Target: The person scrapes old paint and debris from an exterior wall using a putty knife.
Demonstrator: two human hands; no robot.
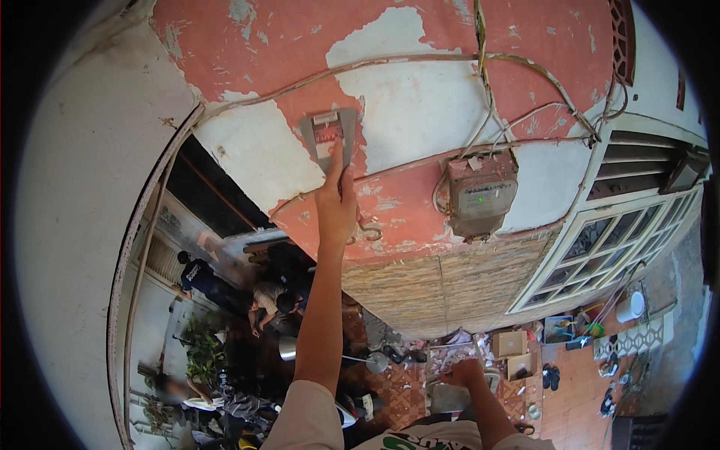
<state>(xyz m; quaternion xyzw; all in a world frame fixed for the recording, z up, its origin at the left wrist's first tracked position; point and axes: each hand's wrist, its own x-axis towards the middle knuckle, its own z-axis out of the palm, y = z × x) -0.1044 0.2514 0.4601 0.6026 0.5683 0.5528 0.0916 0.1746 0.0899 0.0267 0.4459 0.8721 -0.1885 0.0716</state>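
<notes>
My left hand (337,204) reaches up the wall with a paint scraper (346,150) in its grip. One finger lies along the scraper's face, and its wide blade rests flat on a strip of pink paint. Around the blade the wall (409,112) is part flaking pink paint, part bare white patches. My right hand (466,371) is low down, closed, beside a grey ladder-like frame (448,399). What its fingers hold, if anything, is hidden.
An electricity meter (482,196) with a green light hangs on the wall, and cables (409,58) cross it. Below lie paint flakes (450,354), cardboard boxes (510,343) and sandals (551,376) on the tiles. Several people (202,277) and plants (202,349) are down at left.
</notes>
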